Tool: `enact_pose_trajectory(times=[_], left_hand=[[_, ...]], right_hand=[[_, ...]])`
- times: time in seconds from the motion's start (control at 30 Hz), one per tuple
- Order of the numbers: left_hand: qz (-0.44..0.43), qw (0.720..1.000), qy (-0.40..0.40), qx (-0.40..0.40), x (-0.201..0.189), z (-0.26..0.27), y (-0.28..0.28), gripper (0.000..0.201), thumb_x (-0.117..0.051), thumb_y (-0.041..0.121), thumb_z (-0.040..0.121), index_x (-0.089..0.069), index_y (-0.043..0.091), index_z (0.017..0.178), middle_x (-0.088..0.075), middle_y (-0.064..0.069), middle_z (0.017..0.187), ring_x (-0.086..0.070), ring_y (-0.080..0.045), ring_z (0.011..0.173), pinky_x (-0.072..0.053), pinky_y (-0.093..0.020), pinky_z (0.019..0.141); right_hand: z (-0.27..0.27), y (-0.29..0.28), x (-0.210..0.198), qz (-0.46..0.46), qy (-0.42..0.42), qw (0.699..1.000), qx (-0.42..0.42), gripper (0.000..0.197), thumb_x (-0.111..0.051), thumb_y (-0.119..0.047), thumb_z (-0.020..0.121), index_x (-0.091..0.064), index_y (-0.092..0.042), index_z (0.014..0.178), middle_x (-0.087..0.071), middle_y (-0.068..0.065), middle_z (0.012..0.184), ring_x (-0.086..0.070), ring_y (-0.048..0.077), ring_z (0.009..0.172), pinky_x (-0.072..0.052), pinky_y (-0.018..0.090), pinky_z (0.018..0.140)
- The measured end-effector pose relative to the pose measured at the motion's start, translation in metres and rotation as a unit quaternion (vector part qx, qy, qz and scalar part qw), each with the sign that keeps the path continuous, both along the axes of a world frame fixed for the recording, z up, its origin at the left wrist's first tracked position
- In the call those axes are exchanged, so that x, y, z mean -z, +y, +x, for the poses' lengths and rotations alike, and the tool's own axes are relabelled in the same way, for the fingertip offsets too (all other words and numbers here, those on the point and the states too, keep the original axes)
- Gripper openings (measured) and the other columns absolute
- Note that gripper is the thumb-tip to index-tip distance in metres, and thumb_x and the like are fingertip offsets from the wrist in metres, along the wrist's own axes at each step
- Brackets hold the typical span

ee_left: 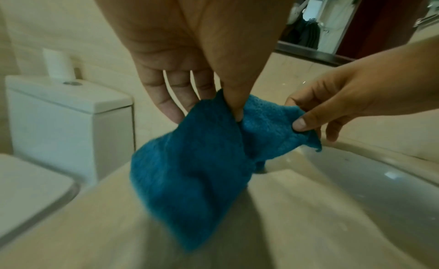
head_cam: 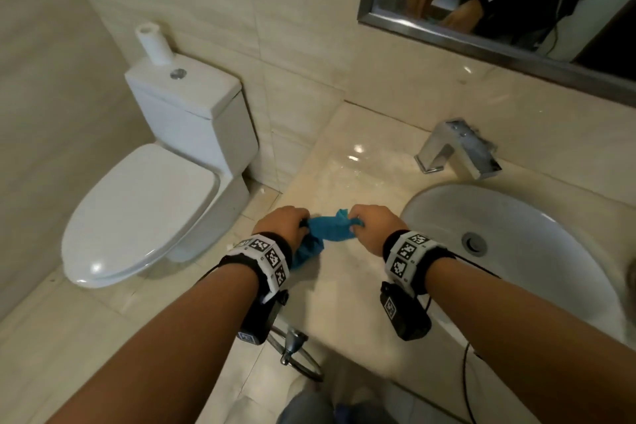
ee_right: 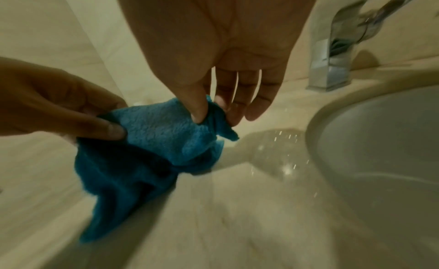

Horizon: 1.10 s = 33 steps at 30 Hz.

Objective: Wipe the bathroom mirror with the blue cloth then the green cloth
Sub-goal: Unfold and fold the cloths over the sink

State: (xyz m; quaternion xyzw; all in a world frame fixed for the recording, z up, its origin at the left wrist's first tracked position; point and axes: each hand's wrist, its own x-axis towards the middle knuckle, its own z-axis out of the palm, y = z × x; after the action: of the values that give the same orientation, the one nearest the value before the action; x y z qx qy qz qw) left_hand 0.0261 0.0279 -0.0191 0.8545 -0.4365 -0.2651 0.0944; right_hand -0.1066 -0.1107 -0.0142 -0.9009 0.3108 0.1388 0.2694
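Stretching between your two hands, the crumpled blue terry cloth (head_cam: 327,234) hangs just above the glossy beige marble surface (head_cam: 361,169), its long axis running left to right. Your left hand (head_cam: 280,225) pinches one end, your right hand (head_cam: 373,225) the other, equally near. The steel-framed wall mirror (head_cam: 481,45) lies up and to your right, cut off. No green cloth shows.
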Motion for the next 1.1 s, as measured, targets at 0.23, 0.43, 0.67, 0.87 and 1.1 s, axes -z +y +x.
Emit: enact_pose_trajectory(times=[0.23, 0.43, 0.67, 0.87, 1.1], left_hand=[[-0.055, 0.996, -0.001, 0.076, -0.084, -0.024, -0.063, 0.012, -0.059, 0.021, 0.088, -0.047, 0.018, 0.09, -0.058, -0.006, 0.096, -0.049, -0.021, 0.083, -0.036, -0.029, 0.07], [-0.077, 0.989, 0.021, 0.125, -0.123, -0.075, -0.115, 0.012, -0.057, 0.026, 0.09, -0.047, 0.019, 0.093, -0.059, -0.005, 0.093, -0.055, -0.024, 0.085, -0.044, -0.033, 0.073], [-0.069, 0.98, -0.005, 0.187, -0.147, -0.161, -0.175, 0.017, -0.052, 0.026, 0.093, -0.053, 0.019, 0.108, -0.06, -0.005, 0.11, -0.057, -0.024, 0.099, -0.044, -0.033, 0.085], [-0.075, 0.978, 0.001, 0.196, -0.161, -0.243, -0.221, 0.01, -0.061, 0.012, 0.087, -0.063, 0.011, 0.097, -0.063, -0.009, 0.113, -0.057, -0.025, 0.107, -0.044, -0.032, 0.093], [-0.11, 0.977, 0.121, 0.139, -0.176, -0.319, -0.242, 0.014, -0.064, 0.032, 0.088, -0.056, 0.02, 0.087, -0.059, 0.006, 0.09, -0.053, -0.008, 0.081, -0.038, -0.018, 0.063]], right_hand=[[-0.049, -0.046, -0.088, -0.01, -0.098, 0.987, 0.125, 0.009, -0.051, -0.013, 0.085, -0.046, -0.02, 0.082, -0.053, 0.001, 0.072, -0.051, 0.02, 0.069, -0.039, 0.031, 0.061], [-0.119, -0.08, -0.138, -0.084, -0.134, 0.974, 0.16, 0.035, -0.059, -0.013, 0.086, -0.039, -0.028, 0.062, -0.037, -0.011, 0.061, -0.041, 0.016, 0.07, -0.025, 0.023, 0.057], [-0.218, -0.119, -0.163, -0.075, -0.149, 0.961, 0.221, 0.005, -0.054, -0.013, 0.089, -0.057, -0.011, 0.084, -0.058, 0.008, 0.084, -0.052, 0.022, 0.081, -0.039, 0.031, 0.071], [-0.291, -0.155, -0.176, -0.062, -0.181, 0.954, 0.231, 0.009, -0.06, -0.015, 0.088, -0.058, -0.012, 0.08, -0.056, 0.003, 0.08, -0.051, 0.016, 0.078, -0.036, 0.024, 0.067], [-0.334, -0.181, -0.18, -0.032, -0.207, 0.939, 0.272, 0.012, -0.07, -0.019, 0.08, -0.065, -0.009, 0.082, -0.065, 0.008, 0.084, -0.062, 0.021, 0.079, -0.052, 0.033, 0.073]])
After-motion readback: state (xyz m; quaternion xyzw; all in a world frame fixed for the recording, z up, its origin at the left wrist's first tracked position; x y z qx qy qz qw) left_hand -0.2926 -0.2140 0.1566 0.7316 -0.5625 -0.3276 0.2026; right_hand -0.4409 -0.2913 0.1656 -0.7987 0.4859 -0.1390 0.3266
